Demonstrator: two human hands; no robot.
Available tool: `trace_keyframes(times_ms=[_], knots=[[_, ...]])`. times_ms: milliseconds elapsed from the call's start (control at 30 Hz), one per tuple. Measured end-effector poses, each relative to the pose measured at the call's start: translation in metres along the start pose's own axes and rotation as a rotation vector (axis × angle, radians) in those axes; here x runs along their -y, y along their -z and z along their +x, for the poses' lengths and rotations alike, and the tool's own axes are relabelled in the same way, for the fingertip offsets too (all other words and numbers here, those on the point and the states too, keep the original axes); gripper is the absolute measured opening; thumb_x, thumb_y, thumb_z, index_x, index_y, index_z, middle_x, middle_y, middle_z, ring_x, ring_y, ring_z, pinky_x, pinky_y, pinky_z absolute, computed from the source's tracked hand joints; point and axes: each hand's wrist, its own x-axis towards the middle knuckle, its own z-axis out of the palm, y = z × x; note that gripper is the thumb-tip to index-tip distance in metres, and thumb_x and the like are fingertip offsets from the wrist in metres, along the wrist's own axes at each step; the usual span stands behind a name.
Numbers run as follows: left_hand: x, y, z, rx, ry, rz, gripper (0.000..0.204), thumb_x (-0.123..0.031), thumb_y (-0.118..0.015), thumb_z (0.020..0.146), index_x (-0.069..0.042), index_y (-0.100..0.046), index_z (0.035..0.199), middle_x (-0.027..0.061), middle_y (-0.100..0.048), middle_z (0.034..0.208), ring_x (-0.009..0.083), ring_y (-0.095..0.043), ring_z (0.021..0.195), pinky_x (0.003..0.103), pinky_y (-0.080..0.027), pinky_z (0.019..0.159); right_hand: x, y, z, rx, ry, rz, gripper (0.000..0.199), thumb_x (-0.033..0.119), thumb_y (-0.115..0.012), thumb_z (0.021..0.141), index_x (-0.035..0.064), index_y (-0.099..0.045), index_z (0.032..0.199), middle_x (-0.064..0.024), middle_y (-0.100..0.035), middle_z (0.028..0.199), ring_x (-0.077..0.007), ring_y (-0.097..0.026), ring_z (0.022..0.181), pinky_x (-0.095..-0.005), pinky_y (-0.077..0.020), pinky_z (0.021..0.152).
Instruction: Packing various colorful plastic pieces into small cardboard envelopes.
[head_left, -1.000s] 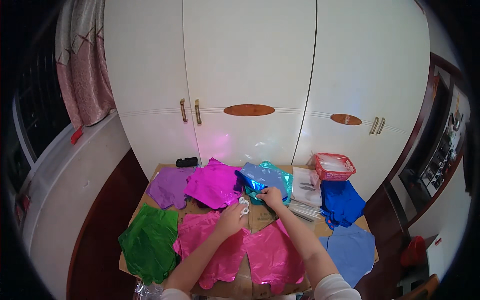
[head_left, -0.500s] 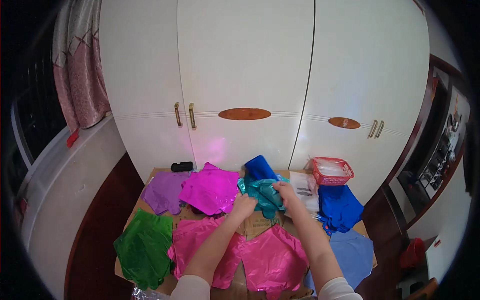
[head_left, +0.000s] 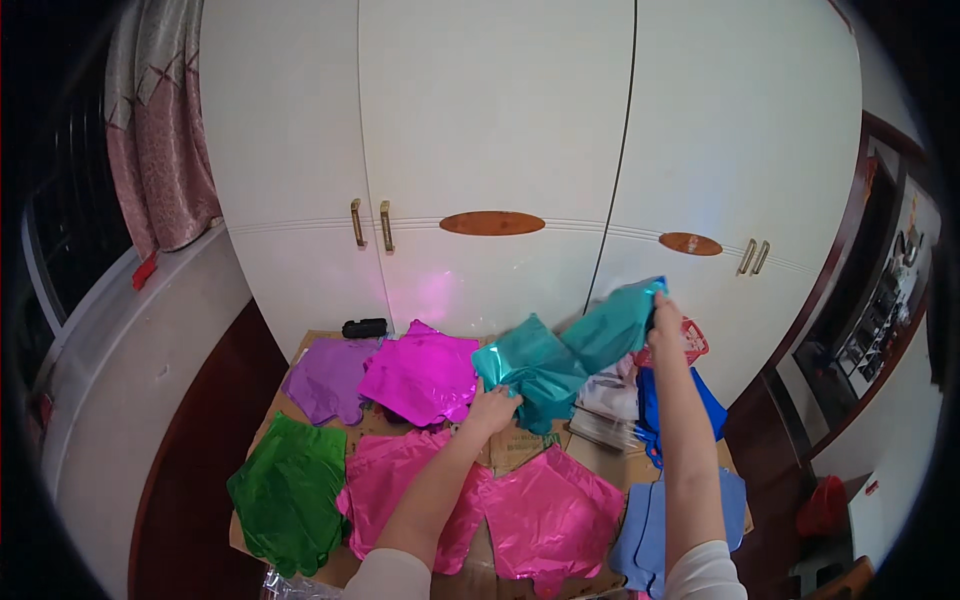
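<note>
A teal foil balloon (head_left: 575, 350), flat and shiny, stretches between my two hands above the cardboard. My left hand (head_left: 493, 408) is closed on its lower left edge, close to the table. At the raised upper right end, my right hand (head_left: 663, 322) pinches the teal foil, where a bit of blue shows at the tip. Just left of my left hand lies a stack of magenta foil balloons (head_left: 420, 375). Pink foil balloons (head_left: 550, 515) are spread under and between my forearms. My right arm partly covers a dark blue foil pile (head_left: 708, 405).
Purple (head_left: 328, 380) and green foil balloons (head_left: 290, 495) lie on the left, pale blue ones (head_left: 640, 530) at the near right. Clear plastic bags (head_left: 605, 425) and a red basket (head_left: 695, 342) sit at the right. Behind the cardboard (head_left: 525, 450) rises a white cabinet (head_left: 490, 120).
My right hand has moved up and right, drawing the bunched teal foil out into a long raised sheet. The left hand has stayed nearly in place. The blue roll behind the foil no longer shows there.
</note>
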Motion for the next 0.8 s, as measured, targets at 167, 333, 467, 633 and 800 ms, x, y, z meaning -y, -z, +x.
trace_keyframes(times_ms=[167,333,467,633,800], knots=[[0.001,0.011,-0.004,0.095,0.029,-0.030,0.040,-0.010,-0.046,0.086,-0.018,-0.049,0.126,0.0181,-0.042,0.138,0.0306,-0.040,0.129,0.061,-0.016,0.108,0.077,-0.017,-0.022,-0.014,0.268,-0.010,0.018,0.020,-0.057,0.091,0.0016,-0.060,0.089,-0.0008,-0.054,0.075,-0.0109,-0.051,0.069,-0.0280,-0.0433,0.062],[-0.001,0.001,0.002,0.011,0.004,-0.015,0.039,-0.010,-0.041,0.088,-0.020,-0.051,0.124,0.0169,-0.048,0.133,0.0304,-0.043,0.126,0.063,-0.018,0.106,0.114,-0.034,-0.040,0.044,0.704,-0.623,0.018,0.019,-0.062,0.086,0.0015,-0.063,0.089,-0.0088,-0.061,0.077,-0.0207,-0.058,0.072,-0.0302,-0.0442,0.065],[0.001,0.005,0.003,0.059,0.011,-0.097,0.047,-0.019,-0.050,0.084,-0.020,-0.046,0.130,0.0171,-0.039,0.140,0.0326,-0.034,0.132,0.063,-0.015,0.107,0.117,-0.062,-0.082,0.253,0.868,-0.972,0.023,0.020,-0.067,0.079,0.0004,-0.064,0.092,-0.0182,-0.065,0.081,-0.0327,-0.064,0.076,-0.0363,-0.0479,0.068],[0.009,0.025,-0.022,-0.135,-0.012,-0.366,0.063,-0.032,-0.059,0.078,-0.015,-0.041,0.135,0.0169,-0.031,0.145,0.0369,-0.025,0.135,0.062,-0.014,0.107,0.098,-0.093,-0.120,0.489,0.791,-1.069,0.027,0.022,-0.070,0.075,0.0000,-0.064,0.090,-0.0194,-0.064,0.077,-0.0350,-0.063,0.075,-0.0393,-0.0480,0.068],[0.028,0.054,-0.079,-0.116,0.025,-0.384,0.055,-0.033,-0.059,0.078,-0.010,-0.050,0.127,0.0168,-0.038,0.140,0.0395,-0.029,0.133,0.058,-0.018,0.108,0.075,-0.127,-0.144,0.540,0.938,-1.235,0.027,0.006,-0.057,0.079,0.0078,-0.059,0.106,-0.0194,-0.062,0.085,-0.0376,-0.061,0.079,-0.0429,-0.0478,0.069]])
